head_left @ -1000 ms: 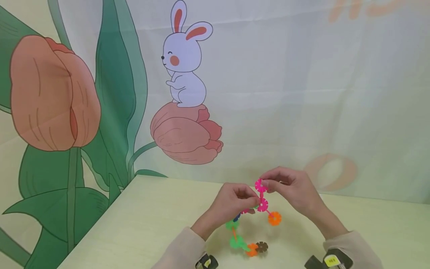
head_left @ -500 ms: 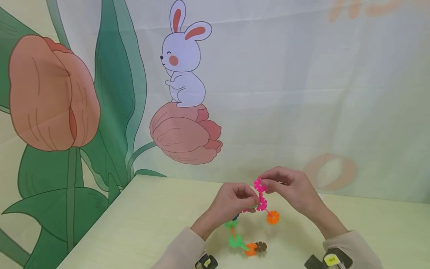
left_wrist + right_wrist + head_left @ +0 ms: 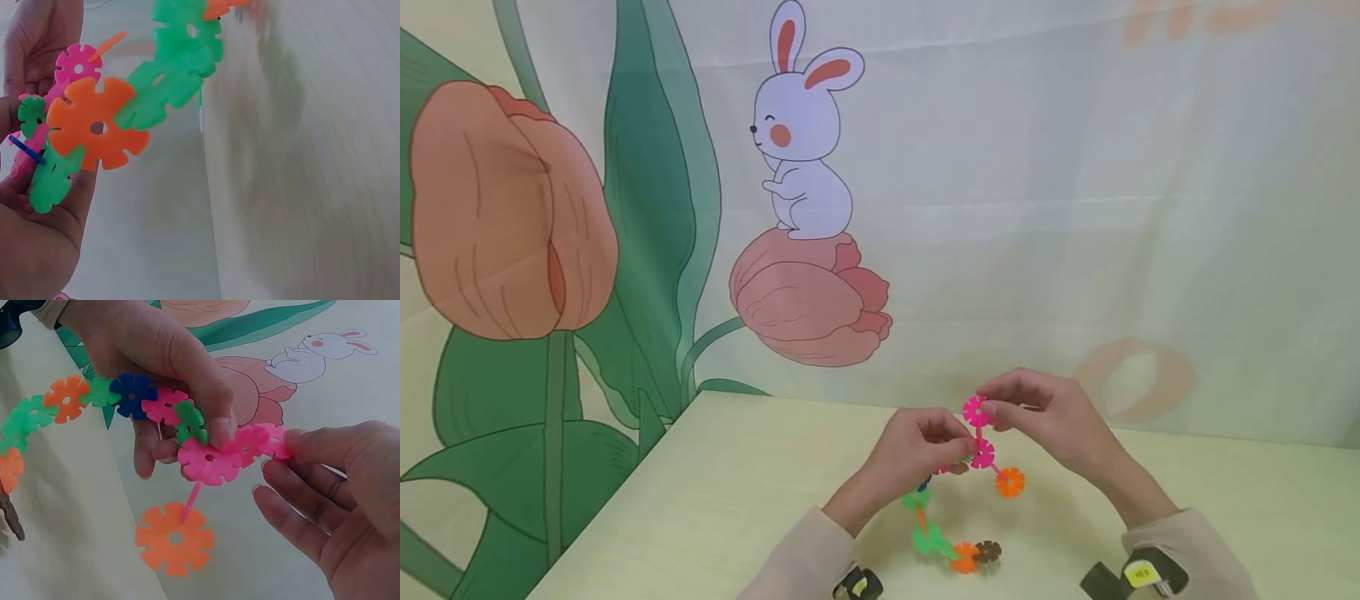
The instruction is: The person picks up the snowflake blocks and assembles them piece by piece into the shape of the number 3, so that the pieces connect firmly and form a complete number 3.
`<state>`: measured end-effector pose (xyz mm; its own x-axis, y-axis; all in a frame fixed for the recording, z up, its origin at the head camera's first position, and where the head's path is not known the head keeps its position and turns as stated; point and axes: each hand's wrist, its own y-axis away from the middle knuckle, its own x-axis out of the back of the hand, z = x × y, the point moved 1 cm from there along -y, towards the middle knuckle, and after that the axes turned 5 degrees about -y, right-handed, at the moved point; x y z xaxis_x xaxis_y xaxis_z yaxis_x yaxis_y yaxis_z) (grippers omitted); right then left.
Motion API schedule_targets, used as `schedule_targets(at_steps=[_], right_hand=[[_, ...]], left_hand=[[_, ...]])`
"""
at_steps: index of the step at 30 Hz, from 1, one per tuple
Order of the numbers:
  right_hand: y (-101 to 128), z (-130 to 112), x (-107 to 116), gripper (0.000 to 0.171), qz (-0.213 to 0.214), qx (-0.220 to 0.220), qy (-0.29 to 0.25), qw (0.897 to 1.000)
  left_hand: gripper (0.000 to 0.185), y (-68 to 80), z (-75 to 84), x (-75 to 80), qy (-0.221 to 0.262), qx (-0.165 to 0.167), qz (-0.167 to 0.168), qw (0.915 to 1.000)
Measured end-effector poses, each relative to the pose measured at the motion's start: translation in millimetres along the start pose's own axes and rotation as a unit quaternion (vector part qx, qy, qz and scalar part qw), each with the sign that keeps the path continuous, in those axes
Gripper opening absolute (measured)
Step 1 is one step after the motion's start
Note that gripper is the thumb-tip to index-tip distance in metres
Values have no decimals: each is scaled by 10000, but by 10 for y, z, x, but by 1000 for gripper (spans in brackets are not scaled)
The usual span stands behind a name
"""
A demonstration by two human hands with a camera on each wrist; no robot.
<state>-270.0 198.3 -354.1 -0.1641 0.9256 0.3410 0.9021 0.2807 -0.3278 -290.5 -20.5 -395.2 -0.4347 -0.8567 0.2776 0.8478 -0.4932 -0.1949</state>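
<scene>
A chain of interlocking snowflake discs hangs between both hands above the table. My left hand [image 3: 917, 454] pinches it near a small green disc [image 3: 194, 428] and a pink disc [image 3: 209, 464]. With thumb and fingertips, my right hand [image 3: 1056, 421] pinches the outer pink disc [image 3: 976, 411] at the top. From the middle pink disc a pink link slants down to an orange disc [image 3: 1011, 482]. On the other side, the chain runs past a blue disc [image 3: 132, 395] and several green and orange discs to a brown disc [image 3: 988, 551] at its end.
The pale table [image 3: 715, 500] spreads under the hands, its left edge running diagonally. Behind it hangs a cloth backdrop [image 3: 1000, 208] printed with tulips and a white rabbit. Cameras are strapped at both sleeves, such as the right wrist camera [image 3: 1142, 575].
Both hands keep the same hold on the snowflake chain. The head view has shifted slightly, so the backdrop sits a little further left; the chain's lower end sways slightly.
</scene>
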Motion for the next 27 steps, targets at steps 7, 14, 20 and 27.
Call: schedule_targets(at_steps=[7, 14, 20, 27], right_hand=[[-4, 2, -1, 18, -91, -41, 133, 9999], [5, 6, 1, 19, -69, -108, 72, 9999], [1, 4, -12, 19, -13, -39, 94, 9999], [1, 3, -15, 18, -35, 55, -36, 10000]], left_hand=[[9, 2, 2, 1, -56, 36, 73, 10000], [8, -1, -3, -4, -43, -24, 35, 10000], [9, 2, 1, -1, -200, -21, 81, 9998], [11, 10, 0, 15, -396, -86, 238, 9989]])
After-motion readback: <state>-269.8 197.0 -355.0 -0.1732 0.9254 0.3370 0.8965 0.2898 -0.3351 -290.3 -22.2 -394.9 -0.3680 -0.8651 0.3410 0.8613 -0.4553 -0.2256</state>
